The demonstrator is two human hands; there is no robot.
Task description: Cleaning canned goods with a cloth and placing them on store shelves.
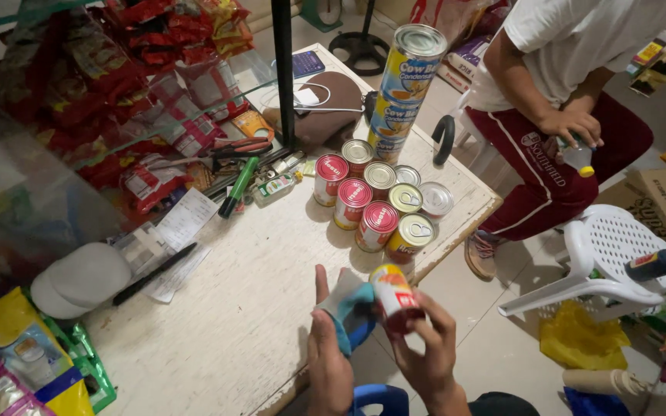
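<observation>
**A can in one hand, a cloth in the other, over the table's near edge**

The right hand [425, 350] is wrapped round a small red and yellow can [395, 296], fingers curled across its label so that much of the side is covered; the can tilts with its top toward 11 o'clock. The left hand [329, 350] grips a blue cloth [352, 308], bunched in the palm and pressed against the can's left side. Most of the cloth is hidden inside the fist, and both wrists are cut off by the lower edge.

At 12 o'clock from the hands a cluster of similar cans [379, 200] stands upright on the worn white table [233, 308], some with red labels, some yellow; behind them two taller yellow and blue tins [406, 85] are stacked. A black pen [154, 273] lies at 9 o'clock on slips of paper [183, 231].

At 2 o'clock another person [564, 100] sits, head out of view, one hand resting on a small bottle with a yellow cap [580, 158], its body mostly covered. A white plastic chair [603, 262] stands at 3 o'clock.
</observation>
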